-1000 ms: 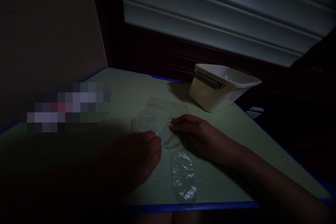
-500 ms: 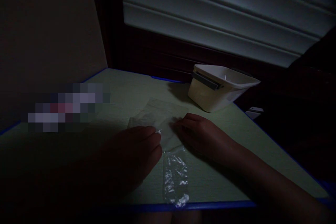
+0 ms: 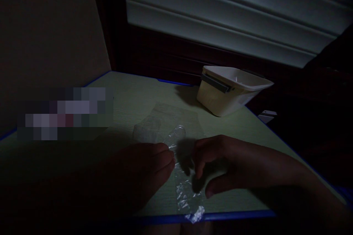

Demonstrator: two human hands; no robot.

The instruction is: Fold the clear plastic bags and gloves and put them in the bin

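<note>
A thin clear plastic bag [image 3: 176,112] lies spread on the table, its outline hard to follow in the dim light. A shiny, crinkled strip of it [image 3: 183,194] runs down to the table's front edge. The fingers of my left hand [image 3: 149,165] are closed at the left edge of this strip, pinching the plastic; the thumb is hidden. To the right of the strip, my right hand [image 3: 220,161] hovers just over the bag with curled fingers and the thumb apart. Nothing shows between them.
A cream plastic bin [image 3: 220,99] with a dark grey handle stands at the table's back right corner. Blue edging borders the pale green table [image 3: 132,91]. A pixelated patch [image 3: 66,114] covers something at the left. Behind are a wall and a white slatted panel [image 3: 220,18].
My right hand has come nearer to me and its thumb has parted from the fingers. My left hand has shifted slightly right. The shiny strip now shows farther up between the hands.
</note>
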